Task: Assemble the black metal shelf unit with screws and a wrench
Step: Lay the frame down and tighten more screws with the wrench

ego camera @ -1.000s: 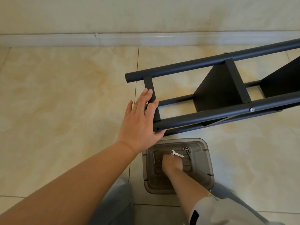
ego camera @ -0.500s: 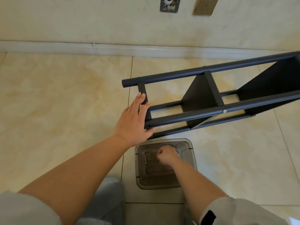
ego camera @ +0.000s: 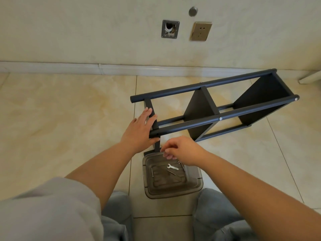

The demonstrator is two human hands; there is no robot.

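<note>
The black metal shelf unit (ego camera: 191, 123) lies on its side on the tiled floor, with two panels fixed between its tubes. My left hand (ego camera: 139, 131) rests flat on the end crossbar, fingers straight, thumb under the near tube's end. My right hand (ego camera: 184, 150) hovers just above the far edge of a clear plastic tray (ego camera: 173, 195), its curled fingertips pinching what looks like a small screw that barely shows. In the tray lie a silver wrench (ego camera: 172, 166) and loose screws (ego camera: 171, 172).
The tray sits on the floor between my knees (ego camera: 118, 214). A wall with a skirting board runs behind the shelf, bearing a socket (ego camera: 200, 31) and an open wall box (ego camera: 170, 29). Bare tile stretches to the left.
My right hand has lifted out of the tray and now hangs above its far rim with fingertips pinched. The view tilted up to show the wall. My left hand stayed on the crossbar.
</note>
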